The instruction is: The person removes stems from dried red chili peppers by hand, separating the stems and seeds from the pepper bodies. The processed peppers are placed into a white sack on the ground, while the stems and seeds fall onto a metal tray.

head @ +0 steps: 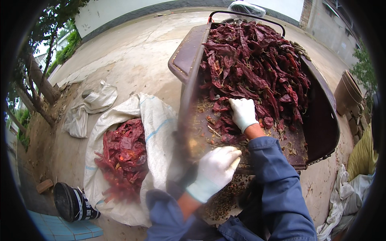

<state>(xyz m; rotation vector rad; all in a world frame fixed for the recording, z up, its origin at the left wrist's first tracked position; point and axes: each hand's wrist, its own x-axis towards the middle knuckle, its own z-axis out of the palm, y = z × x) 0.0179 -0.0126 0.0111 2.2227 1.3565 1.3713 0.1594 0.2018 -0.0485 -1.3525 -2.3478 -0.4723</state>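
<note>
Dried red chili peppers (pixel 256 66) are heaped in the open cargo bed (pixel 319 126) of a cart in front of me. My right hand (pixel 243 114), in a white knit glove, is at the near edge of the heap, against some peppers. Its fingertips are partly hidden, so a grip cannot be made out. Closer to me, my left hand (pixel 215 170), gloved the same way, hovers with curled fingers over the bed's near edge; its palm is out of sight. At left, a white woven sack (pixel 159 126) stands with its mouth spread, holding more dried chilies (pixel 128 147).
Stems and bits litter the bed floor and the ground below. A chain (pixel 319 159) hangs at the bed's near right corner. A black bucket (pixel 64 201) lies tipped at lower left, near a brick (pixel 44 186). Other sacks (pixel 340 195) lie at right, below a brown bucket (pixel 349 93).
</note>
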